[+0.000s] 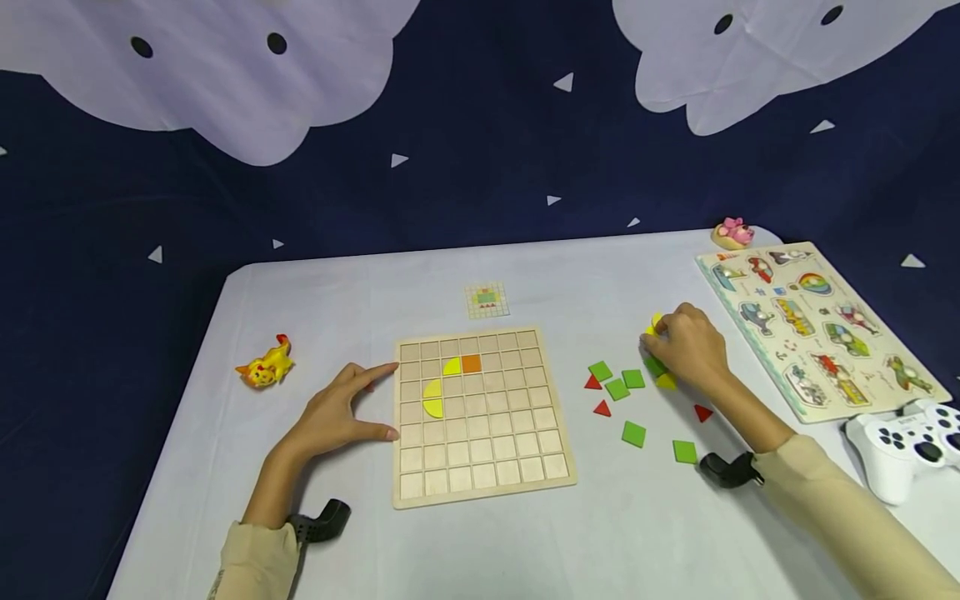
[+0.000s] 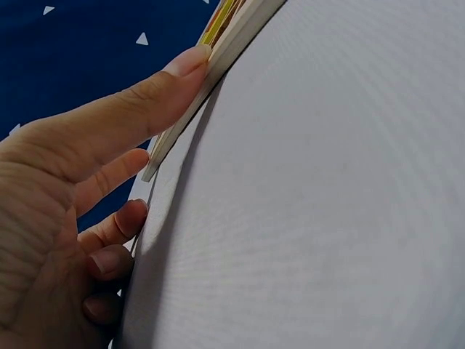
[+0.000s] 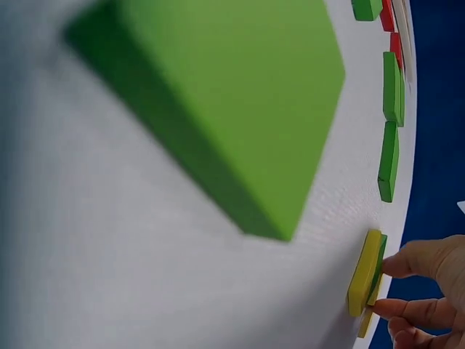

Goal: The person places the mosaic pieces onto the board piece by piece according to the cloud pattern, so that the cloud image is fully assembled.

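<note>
At the frame's left a toy (image 1: 264,364) lies alone. The left hand (image 1: 335,414) rests flat, fingers straight, against the board's (image 1: 480,417) left edge in the centre, steadying it; three tiles already sit in its upper cells. To the right, among the loose tiles (image 1: 633,433), the right hand (image 1: 688,346) pinches a yellow tile (image 3: 363,273). The step looks like picking; next it likely needs lifting clear and carrying to the board.

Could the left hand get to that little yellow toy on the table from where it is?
Probably yes. The left hand rests open against the wooden board, and only bare tablecloth lies between it and the yellow toy on its outer side.
</note>
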Demonstrator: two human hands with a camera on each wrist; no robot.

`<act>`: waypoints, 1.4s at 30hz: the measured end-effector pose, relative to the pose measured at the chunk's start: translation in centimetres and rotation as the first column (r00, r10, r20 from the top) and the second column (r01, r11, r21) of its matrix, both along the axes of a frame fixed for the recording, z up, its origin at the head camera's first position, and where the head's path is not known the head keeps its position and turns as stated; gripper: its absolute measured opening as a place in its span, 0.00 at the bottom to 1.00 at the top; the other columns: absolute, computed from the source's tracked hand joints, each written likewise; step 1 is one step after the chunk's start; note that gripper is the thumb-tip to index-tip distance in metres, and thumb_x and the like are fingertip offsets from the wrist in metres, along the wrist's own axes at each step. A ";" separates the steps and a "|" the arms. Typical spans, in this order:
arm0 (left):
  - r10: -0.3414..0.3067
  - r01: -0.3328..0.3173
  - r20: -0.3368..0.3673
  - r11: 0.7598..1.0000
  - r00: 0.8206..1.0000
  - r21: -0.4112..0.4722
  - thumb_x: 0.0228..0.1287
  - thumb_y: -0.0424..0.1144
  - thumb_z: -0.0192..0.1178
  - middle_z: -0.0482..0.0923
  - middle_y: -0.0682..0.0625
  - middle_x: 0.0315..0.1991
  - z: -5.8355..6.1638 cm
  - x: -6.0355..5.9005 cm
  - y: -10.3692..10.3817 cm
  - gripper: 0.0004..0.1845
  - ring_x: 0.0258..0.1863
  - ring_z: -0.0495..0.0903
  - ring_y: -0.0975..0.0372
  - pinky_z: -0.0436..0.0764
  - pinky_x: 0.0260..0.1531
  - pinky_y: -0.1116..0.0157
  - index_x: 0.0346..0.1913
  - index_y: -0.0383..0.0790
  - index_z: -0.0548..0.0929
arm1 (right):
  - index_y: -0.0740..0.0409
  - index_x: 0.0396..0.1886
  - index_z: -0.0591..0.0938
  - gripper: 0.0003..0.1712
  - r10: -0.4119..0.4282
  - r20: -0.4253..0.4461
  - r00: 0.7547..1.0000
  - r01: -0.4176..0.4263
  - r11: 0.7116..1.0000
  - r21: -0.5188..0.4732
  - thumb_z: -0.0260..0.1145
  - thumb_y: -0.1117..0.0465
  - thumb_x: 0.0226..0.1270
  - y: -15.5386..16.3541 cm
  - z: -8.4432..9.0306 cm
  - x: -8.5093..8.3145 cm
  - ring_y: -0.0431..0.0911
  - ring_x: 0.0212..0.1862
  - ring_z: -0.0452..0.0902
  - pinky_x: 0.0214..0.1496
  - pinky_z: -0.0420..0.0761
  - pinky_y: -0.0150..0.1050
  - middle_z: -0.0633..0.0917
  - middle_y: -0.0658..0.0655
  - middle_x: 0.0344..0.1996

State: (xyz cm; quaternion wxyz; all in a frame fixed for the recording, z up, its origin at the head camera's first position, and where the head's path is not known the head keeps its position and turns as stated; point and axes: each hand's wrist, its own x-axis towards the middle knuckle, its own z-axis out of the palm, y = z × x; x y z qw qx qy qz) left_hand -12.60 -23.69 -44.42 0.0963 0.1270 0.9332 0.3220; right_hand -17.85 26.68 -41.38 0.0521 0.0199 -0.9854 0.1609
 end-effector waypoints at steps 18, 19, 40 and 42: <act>-0.001 0.000 0.003 1.000 1.000 0.007 0.36 0.59 0.81 0.67 0.51 0.41 0.0 -0.3 0.0 0.53 0.38 0.67 0.59 0.66 0.38 0.60 0.72 0.56 0.70 | 0.68 0.34 0.88 0.16 0.275 -0.118 0.954 -0.280 0.960 -0.020 0.75 0.58 0.54 -8.0 0.6 0.8 0.51 0.38 0.74 0.31 0.79 0.45 0.79 0.60 0.34; 0.000 0.000 0.004 1.000 1.000 0.007 0.36 0.60 0.81 0.67 0.51 0.41 0.0 -0.3 0.0 0.53 0.38 0.67 0.59 0.66 0.38 0.60 0.72 0.56 0.71 | 0.68 0.33 0.88 0.16 0.299 -0.123 0.946 -0.303 0.953 -0.017 0.76 0.58 0.54 -8.7 0.7 0.8 0.51 0.38 0.74 0.32 0.79 0.44 0.79 0.59 0.34; -0.009 0.009 -0.005 1.000 1.000 0.014 0.36 0.60 0.81 0.68 0.52 0.41 0.0 -0.2 0.0 0.53 0.38 0.68 0.59 0.67 0.38 0.61 0.71 0.56 0.71 | 0.62 0.33 0.89 0.12 0.537 -0.106 0.837 -0.540 0.842 -0.002 0.76 0.56 0.57 -18.4 -0.1 0.1 0.44 0.34 0.70 0.32 0.76 0.34 0.76 0.52 0.31; -0.010 0.010 -0.008 1.000 1.000 0.010 0.36 0.60 0.80 0.68 0.52 0.41 0.1 -0.2 0.0 0.53 0.38 0.68 0.59 0.67 0.38 0.61 0.71 0.56 0.71 | 0.61 0.33 0.89 0.11 0.533 -0.095 0.841 -0.536 0.844 -0.013 0.76 0.57 0.58 -18.6 -0.3 0.0 0.43 0.34 0.70 0.32 0.76 0.34 0.76 0.52 0.31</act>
